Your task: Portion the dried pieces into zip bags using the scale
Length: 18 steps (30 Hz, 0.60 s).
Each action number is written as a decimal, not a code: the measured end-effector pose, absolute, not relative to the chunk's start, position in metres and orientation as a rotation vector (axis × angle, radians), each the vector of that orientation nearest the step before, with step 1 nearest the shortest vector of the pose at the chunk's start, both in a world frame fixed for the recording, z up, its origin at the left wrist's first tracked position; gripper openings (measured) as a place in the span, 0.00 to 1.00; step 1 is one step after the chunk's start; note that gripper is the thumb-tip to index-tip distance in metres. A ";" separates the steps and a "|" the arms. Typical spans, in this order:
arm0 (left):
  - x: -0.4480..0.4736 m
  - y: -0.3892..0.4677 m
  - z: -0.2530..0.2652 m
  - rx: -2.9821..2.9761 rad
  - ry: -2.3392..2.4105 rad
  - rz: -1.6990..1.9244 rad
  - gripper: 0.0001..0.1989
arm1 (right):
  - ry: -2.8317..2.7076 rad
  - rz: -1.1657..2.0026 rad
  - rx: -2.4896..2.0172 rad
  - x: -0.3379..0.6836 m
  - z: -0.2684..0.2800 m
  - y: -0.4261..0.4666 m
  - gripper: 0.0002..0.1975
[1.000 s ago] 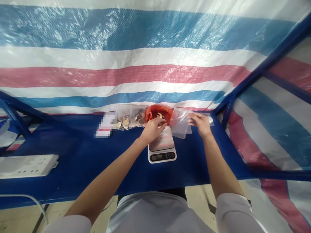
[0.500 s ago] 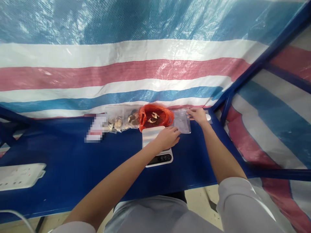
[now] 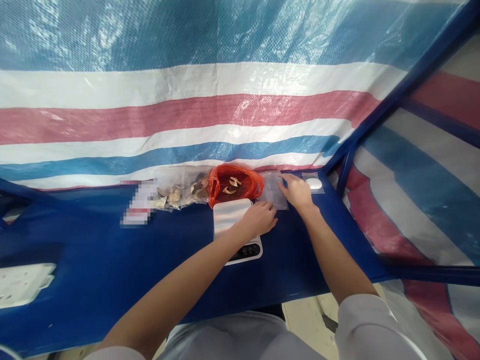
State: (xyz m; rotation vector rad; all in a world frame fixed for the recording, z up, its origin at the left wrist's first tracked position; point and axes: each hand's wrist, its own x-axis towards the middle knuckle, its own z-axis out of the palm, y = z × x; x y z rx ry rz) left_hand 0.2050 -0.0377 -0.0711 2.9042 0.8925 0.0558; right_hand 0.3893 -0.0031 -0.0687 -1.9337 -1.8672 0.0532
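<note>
A flat clear plastic bag (image 3: 270,187) lies at the back of the table. My right hand (image 3: 296,192) is at its right edge, thumb and fingers apart, with the fingertips over the plastic. Close to the bag's near edge is my left hand (image 3: 261,218), loosely bent, with its thumb apart from the fingers. My left wrist passes over a white digital scale (image 3: 228,215) and hides part of its platform and panel. Behind the scale stands an open red plastic bag (image 3: 256,180) holding several dried brown and pale slices (image 3: 233,186).
Left of the red bag lie clear bags of dried pieces (image 3: 174,195) and a blurred paper label (image 3: 139,202). A small clear packet with a white disc (image 3: 314,184) lies at the back right. A white power strip (image 3: 24,284) is at left. Striped sheeting (image 3: 187,117) hangs behind.
My right hand has shifted left along the clear bag, uncovering more of the packet with the white disc. My left hand stays near the scale. The whole view has shifted slightly.
</note>
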 end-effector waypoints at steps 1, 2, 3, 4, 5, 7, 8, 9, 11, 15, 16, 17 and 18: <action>0.205 -0.038 -0.072 2.899 0.896 0.079 0.15 | -1.963 0.044 -1.850 0.387 -0.072 -0.008 0.18; 0.204 -0.038 -0.072 2.894 0.904 0.112 0.15 | -2.060 0.059 -1.772 0.385 -0.076 -0.011 0.18; 0.204 -0.038 -0.073 2.893 0.909 0.145 0.16 | -2.132 0.084 -1.726 0.384 -0.081 -0.013 0.18; 0.203 -0.038 -0.073 2.894 0.910 0.172 0.16 | -2.177 0.110 -1.707 0.384 -0.086 -0.014 0.18; 0.202 -0.038 -0.073 2.896 0.910 0.189 0.16 | -2.210 0.131 -1.696 0.385 -0.091 -0.013 0.18; 0.200 -0.038 -0.073 2.900 0.915 0.178 0.17 | -2.243 0.138 -1.682 0.388 -0.100 -0.011 0.19; 0.200 -0.038 -0.073 2.903 0.921 0.153 0.17 | -2.256 0.128 -1.666 0.390 -0.103 -0.009 0.19; 0.201 -0.038 -0.074 2.904 0.930 0.127 0.18 | -2.269 0.112 -1.645 0.392 -0.105 -0.007 0.20; 0.203 -0.038 -0.075 2.905 0.954 0.092 0.18 | -2.298 0.073 -1.602 0.396 -0.108 -0.003 0.20; 0.211 -0.039 -0.078 2.919 0.986 0.115 0.19 | -2.330 -0.008 -1.541 0.401 -0.112 0.004 0.20; 0.212 -0.039 -0.078 2.923 0.993 0.123 0.19 | -2.333 -0.020 -1.532 0.401 -0.113 0.006 0.19; 0.212 -0.039 -0.078 2.923 1.003 0.130 0.19 | -2.335 -0.026 -1.526 0.402 -0.113 0.008 0.19; 0.212 -0.039 -0.078 2.919 1.013 0.140 0.19 | -2.338 -0.025 -1.520 0.403 -0.113 0.009 0.19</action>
